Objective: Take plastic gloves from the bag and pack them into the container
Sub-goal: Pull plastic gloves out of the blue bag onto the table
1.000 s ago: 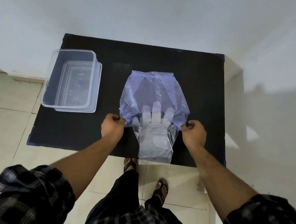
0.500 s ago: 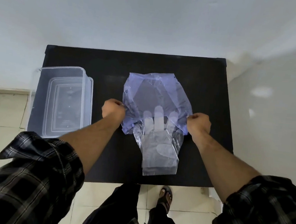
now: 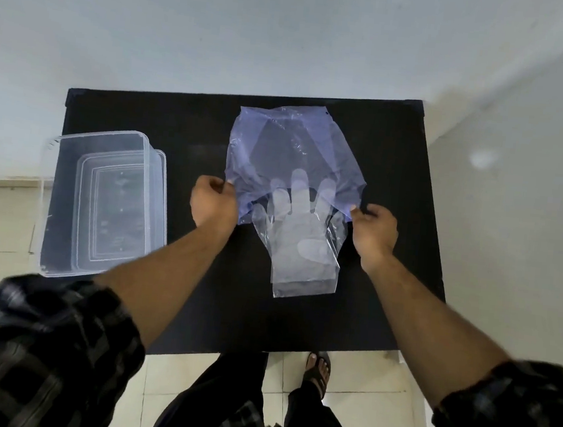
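A translucent purple plastic bag (image 3: 291,149) lies flat in the middle of the black table (image 3: 390,175). A stack of clear plastic gloves (image 3: 299,249) sticks halfway out of its near opening, fingers still inside the bag, cuffs toward me. My left hand (image 3: 212,203) pinches the bag's left near corner. My right hand (image 3: 373,227) pinches the right near corner. A clear rectangular container (image 3: 71,165) stands open on the table's left end, with nothing visible inside.
White walls rise behind and to the right of the table. Pale floor tiles show on the left and below the near table edge, where my sandalled foot (image 3: 318,371) stands. Bare black tabletop lies between container and bag.
Both hands keep their pinch on the bag's near corners. The view has shifted, so the table and container sit lower in frame; the gloves show slightly further out of the bag.
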